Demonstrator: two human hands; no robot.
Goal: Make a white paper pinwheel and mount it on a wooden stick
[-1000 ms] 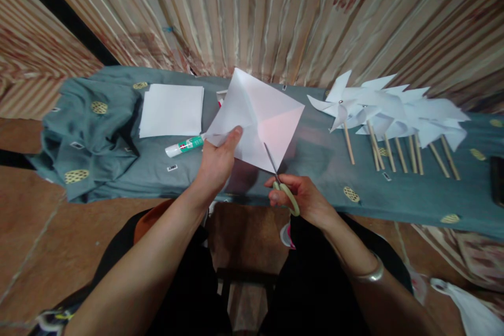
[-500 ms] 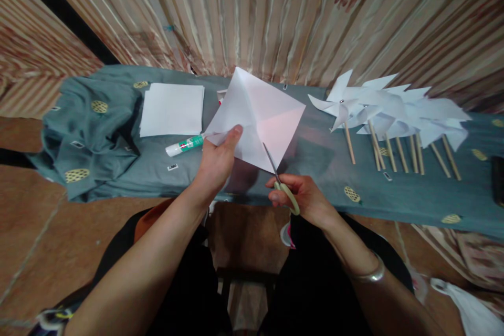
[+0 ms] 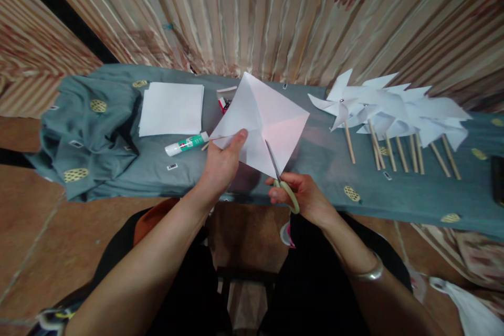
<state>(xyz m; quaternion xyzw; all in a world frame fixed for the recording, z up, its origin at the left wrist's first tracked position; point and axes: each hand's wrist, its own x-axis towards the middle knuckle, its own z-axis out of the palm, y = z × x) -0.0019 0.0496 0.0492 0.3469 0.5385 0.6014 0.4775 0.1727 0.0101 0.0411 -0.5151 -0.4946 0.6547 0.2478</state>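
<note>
My left hand (image 3: 225, 156) grips a creased square sheet of white paper (image 3: 252, 110) near its left corner, thumb on top and the other fingers hidden beneath. Fold lines cross at the sheet's middle. In my right hand (image 3: 301, 194) is a pair of scissors (image 3: 289, 197) with pale green handles. Their blades lie along the fold at the corner nearest me, pointing toward the centre. Just left of my left hand lies a glue stick (image 3: 187, 144) with a green and white label.
A stack of white paper squares (image 3: 171, 109) lies at the left, beside bunched cloth (image 3: 90, 131). Several white paper pinwheels (image 3: 413, 110) on wooden sticks overlap at the right. A small open box (image 3: 225, 102) sits behind the sheet. A pleated curtain (image 3: 260, 16) hangs along the table's far side.
My left hand and the sheet have shifted slightly right and toward me, uncovering more of the small box and the glue stick's end. The right hand with the scissors stays nearly in place.
</note>
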